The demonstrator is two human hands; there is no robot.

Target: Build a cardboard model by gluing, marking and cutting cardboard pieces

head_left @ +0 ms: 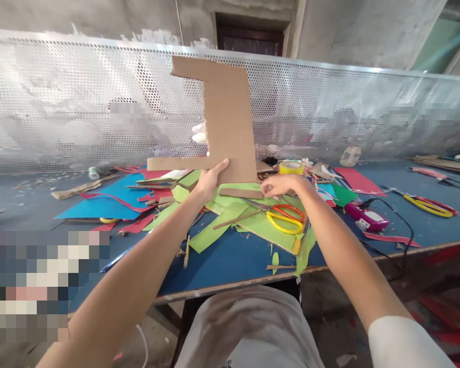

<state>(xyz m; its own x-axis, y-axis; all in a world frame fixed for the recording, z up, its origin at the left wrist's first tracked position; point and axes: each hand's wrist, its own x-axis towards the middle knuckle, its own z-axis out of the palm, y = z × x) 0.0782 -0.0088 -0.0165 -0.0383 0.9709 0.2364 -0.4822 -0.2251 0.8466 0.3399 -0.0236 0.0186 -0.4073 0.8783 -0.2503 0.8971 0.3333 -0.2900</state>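
My left hand grips the lower edge of a large cut piece of brown cardboard and holds it upright above the blue table. My right hand is curled, its fingertips pinching a narrow brown cardboard strip that lies on green paper sheets. Scissors with orange and yellow handles lie just in front of my right hand.
Blue, red and green paper scraps litter the table. A yellow tape roll, a pink glue gun with a black cord, and a second pair of scissors lie to the right. A perforated metal screen stands behind.
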